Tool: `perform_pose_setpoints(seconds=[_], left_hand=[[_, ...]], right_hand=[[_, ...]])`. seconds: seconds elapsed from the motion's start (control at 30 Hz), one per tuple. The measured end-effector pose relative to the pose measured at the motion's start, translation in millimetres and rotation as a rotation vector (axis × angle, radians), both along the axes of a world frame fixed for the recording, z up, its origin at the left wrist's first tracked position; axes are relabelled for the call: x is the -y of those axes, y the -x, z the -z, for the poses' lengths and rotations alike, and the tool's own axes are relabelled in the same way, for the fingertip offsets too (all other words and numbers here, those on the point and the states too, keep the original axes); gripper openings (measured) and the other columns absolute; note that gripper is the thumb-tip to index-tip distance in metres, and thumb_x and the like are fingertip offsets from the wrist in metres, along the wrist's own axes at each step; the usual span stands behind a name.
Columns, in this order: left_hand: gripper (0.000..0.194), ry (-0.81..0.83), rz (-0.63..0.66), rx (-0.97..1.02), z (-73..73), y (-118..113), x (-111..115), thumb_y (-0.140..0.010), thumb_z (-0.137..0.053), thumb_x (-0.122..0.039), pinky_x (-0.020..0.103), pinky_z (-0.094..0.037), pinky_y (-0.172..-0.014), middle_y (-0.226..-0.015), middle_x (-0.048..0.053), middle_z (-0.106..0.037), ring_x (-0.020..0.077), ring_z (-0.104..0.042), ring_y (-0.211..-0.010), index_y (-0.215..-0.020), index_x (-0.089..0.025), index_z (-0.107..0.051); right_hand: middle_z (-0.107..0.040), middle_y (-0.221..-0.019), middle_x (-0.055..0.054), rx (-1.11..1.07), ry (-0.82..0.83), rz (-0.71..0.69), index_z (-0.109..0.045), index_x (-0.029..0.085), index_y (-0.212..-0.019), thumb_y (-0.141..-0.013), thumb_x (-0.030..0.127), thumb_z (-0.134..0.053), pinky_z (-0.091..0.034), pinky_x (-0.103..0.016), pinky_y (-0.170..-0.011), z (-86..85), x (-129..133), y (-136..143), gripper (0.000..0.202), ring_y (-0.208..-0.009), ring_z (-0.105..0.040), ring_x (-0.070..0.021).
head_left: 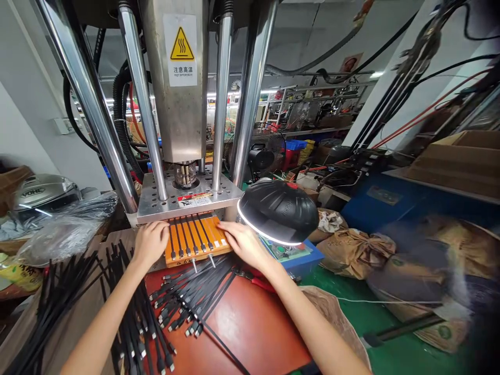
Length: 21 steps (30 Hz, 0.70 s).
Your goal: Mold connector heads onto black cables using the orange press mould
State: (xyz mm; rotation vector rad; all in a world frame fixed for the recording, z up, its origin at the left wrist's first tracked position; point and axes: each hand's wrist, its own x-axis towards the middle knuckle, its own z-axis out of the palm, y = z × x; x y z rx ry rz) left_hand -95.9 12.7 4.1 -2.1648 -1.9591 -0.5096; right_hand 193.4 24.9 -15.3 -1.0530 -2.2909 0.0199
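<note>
An orange slotted fixture point(195, 253) lies under the front edge of the press's metal plate. Several black flat cables point(186, 237) are laid side by side in its grooves, their plugs toward me. The two grooves at the right end hold no black cable. My left hand point(151, 242) is closed against the fixture's left edge, fingers bent. On the opposite edge, my right hand point(242, 242) grips with its fingertips on the top corner. Two metal pins point(211, 260) stick out of the fixture's front. How far its back reaches under the plate is hidden.
Above stands a press with steel columns point(224, 104) and a high-temperature label point(182, 50). Loose black cables point(183, 307) lie on the red-brown mat point(250, 317) and more bundles point(58, 302) at left. A round black lamp point(279, 211) and a blue control box point(308, 258) are at right.
</note>
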Motion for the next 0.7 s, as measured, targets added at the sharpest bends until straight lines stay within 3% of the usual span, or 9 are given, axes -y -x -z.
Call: perform_pose_setpoints(seconds=[0.1,0.2,0.33,0.43,0.5,0.57,0.63,0.7], left_hand=[[0.038,0.066,-0.203,-0.032,5.7,39,27,-0.091,-0.032,-0.033,0.047,-0.05,-0.083,-0.098,0.011,-0.071,0.0329,-0.066,-0.094,-0.096,-0.02,-0.068],[0.049,0.175,-0.412,-0.058,18.3,69,36,-0.089,-0.034,-0.047,0.054,-0.051,-0.066,-0.082,0.02,-0.069,0.0446,-0.066,-0.081,-0.084,-0.014,-0.069],[0.06,0.312,-0.528,-0.065,40.1,92,34,-0.087,-0.033,-0.056,0.055,-0.05,-0.068,-0.088,0.028,-0.067,0.0486,-0.064,-0.088,-0.087,-0.008,-0.07],[0.05,0.368,-0.52,-0.048,50.5,100,34,-0.089,-0.031,-0.045,0.053,-0.05,-0.073,-0.094,0.024,-0.068,0.0438,-0.064,-0.093,-0.096,-0.013,-0.069],[0.045,0.383,-0.514,-0.027,53.2,104,36,-0.088,-0.031,-0.04,0.051,-0.05,-0.073,-0.094,0.022,-0.069,0.0414,-0.065,-0.093,-0.094,-0.017,-0.069],[0.042,0.384,-0.516,0.005,53.2,108,37,-0.087,-0.033,-0.038,0.049,-0.051,-0.071,-0.092,0.021,-0.069,0.0406,-0.066,-0.09,-0.088,-0.018,-0.069],[0.041,0.358,-0.502,0.045,50.3,112,40,-0.087,-0.034,-0.04,0.046,-0.051,-0.07,-0.09,0.02,-0.07,0.039,-0.067,-0.088,-0.083,-0.018,-0.068],[0.042,0.303,-0.459,0.098,43.2,114,43,-0.088,-0.034,-0.044,0.042,-0.051,-0.073,-0.087,0.017,-0.071,0.0349,-0.067,-0.088,-0.08,-0.019,-0.067]], right_hand=[[-0.061,-0.114,-0.01,0.0,0.041,-0.211,-0.063,0.019,-0.109,-0.098,0.016,-0.037,-0.043,-0.034,-0.088,18.6,50,-30,0.029,-0.104,-0.057,-0.0194],[-0.061,-0.095,-0.005,0.217,0.134,-0.335,-0.065,0.022,-0.099,-0.097,0.014,-0.042,-0.04,-0.029,-0.073,24.1,96,-29,0.025,-0.084,-0.056,-0.0158],[-0.058,-0.084,-0.001,0.493,0.065,-0.518,-0.063,0.023,-0.105,-0.096,0.024,-0.053,-0.035,-0.029,-0.062,27.2,126,-3,0.013,-0.069,-0.049,-0.0148],[-0.06,-0.083,-0.001,0.567,0.006,-0.6,-0.064,0.018,-0.081,-0.093,0.023,-0.058,-0.034,-0.029,-0.06,35.3,128,10,0.014,-0.069,-0.049,-0.0156],[-0.062,-0.082,-0.001,0.502,0.06,-0.614,-0.062,0.016,-0.075,-0.093,0.023,-0.058,-0.037,-0.029,-0.061,38.9,126,13,0.02,-0.069,-0.052,-0.0156],[-0.065,-0.086,-0.001,0.31,0.171,-0.633,-0.065,0.017,-0.087,-0.096,0.028,-0.054,-0.042,-0.027,-0.064,36.8,126,14,0.018,-0.073,-0.057,-0.0149],[-0.066,-0.095,-0.003,0.008,0.235,-0.658,-0.065,0.021,-0.1,-0.099,0.029,-0.048,-0.046,-0.024,-0.07,28.0,128,15,0.02,-0.08,-0.061,-0.0135],[-0.067,-0.097,-0.004,-0.346,0.22,-0.604,-0.067,0.023,-0.101,-0.1,0.025,-0.044,-0.049,-0.024,-0.073,14.7,129,18,0.023,-0.085,-0.063,-0.0142]])
